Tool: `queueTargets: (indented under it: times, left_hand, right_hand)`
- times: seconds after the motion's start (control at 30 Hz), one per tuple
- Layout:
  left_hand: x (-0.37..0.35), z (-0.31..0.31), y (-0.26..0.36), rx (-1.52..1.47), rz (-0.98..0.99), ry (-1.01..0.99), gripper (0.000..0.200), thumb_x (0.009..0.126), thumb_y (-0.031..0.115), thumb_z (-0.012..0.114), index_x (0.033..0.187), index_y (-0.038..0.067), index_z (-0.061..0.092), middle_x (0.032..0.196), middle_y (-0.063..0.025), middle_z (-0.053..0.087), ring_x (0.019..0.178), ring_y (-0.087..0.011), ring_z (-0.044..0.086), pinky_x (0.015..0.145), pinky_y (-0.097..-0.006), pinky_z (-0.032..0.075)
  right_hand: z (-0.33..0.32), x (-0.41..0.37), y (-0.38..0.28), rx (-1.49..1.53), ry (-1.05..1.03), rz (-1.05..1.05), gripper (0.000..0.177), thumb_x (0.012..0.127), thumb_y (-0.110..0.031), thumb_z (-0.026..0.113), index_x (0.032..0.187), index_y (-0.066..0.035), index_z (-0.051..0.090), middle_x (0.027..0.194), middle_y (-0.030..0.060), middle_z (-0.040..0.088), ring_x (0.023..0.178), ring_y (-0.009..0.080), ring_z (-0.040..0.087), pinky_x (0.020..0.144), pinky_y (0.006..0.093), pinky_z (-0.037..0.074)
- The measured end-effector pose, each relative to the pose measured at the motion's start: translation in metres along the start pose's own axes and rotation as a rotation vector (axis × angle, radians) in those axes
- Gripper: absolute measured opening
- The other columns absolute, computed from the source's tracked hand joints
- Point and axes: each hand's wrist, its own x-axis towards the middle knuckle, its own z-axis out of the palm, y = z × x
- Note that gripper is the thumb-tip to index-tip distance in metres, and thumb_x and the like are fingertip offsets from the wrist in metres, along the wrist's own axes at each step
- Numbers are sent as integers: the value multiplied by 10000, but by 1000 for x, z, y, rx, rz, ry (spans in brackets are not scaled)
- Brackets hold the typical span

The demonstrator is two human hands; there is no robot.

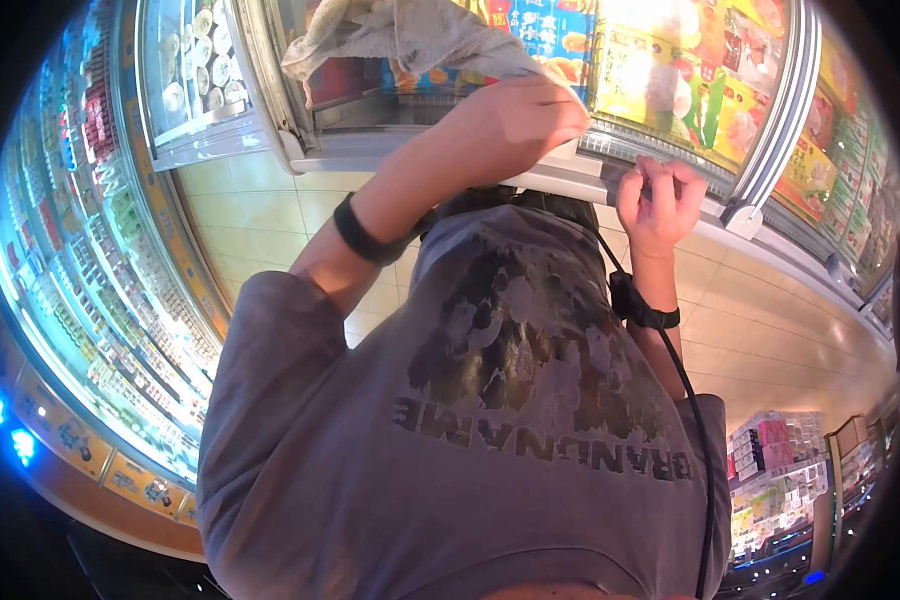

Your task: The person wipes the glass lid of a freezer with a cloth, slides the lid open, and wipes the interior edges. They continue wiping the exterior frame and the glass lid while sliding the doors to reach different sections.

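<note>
A crumpled greyish-white cloth (410, 35) lies over the open freezer section at the top. My left hand (530, 125) is closed on its right end, above the front rail. Further right, my right hand (662, 205) has its fingers curled on the freezer's front edge (560, 184), at a dark part of the rail. Under the glass between and beyond my hands are yellow food packets (660, 75) and blue packets (542, 28).
A second freezer lid with round white items (200, 60) stands at the upper left. Lit shelves of goods (110, 270) curve along the left side. More packets (840, 150) lie at the upper right, and a stacked display (778, 470) stands at the lower right.
</note>
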Motion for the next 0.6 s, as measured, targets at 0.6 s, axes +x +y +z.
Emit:
queueTargets:
  times: [0.6]
  left_hand:
    - [13, -36, 2, 112, -259, -323, 147, 894, 28, 626, 1019, 40, 702, 914, -172, 695, 869, -388, 671, 778, -451, 535]
  right_hand:
    - [2, -3, 1, 31, 45, 15, 209, 704, -24, 756, 895, -99, 792, 905, 70, 588, 624, 188, 603, 516, 312, 494]
